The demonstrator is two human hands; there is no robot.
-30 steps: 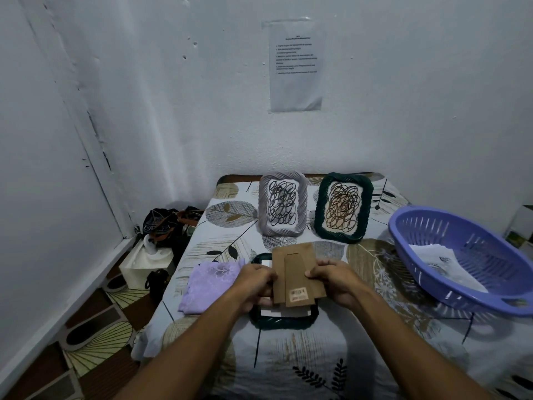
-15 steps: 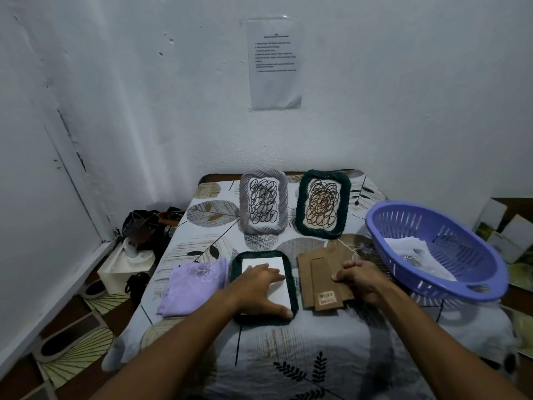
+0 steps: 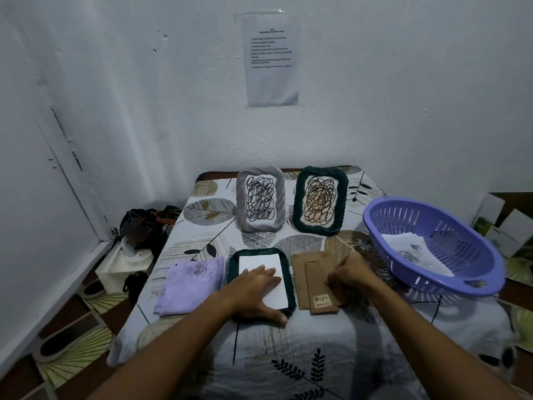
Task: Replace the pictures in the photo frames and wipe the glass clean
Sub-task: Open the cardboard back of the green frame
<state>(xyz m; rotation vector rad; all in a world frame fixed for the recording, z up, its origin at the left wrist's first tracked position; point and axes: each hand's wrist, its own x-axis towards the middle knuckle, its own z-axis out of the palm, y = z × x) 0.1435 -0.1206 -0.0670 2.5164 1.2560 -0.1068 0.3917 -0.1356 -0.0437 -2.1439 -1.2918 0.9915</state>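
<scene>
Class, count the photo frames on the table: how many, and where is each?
3: grey frame standing at the back, green frame standing beside it, open frame lying flat under the left hand.

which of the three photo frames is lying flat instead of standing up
The dark green frame nearest the person, under the left hand. The grey frame and other green frame stand upright.

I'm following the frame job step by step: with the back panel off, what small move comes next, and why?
Probably lift the white sheet out of the face-down dark green frame with the left hand. The brown backing board already lies beside the frame under the right hand, so the sheet is exposed.
</scene>
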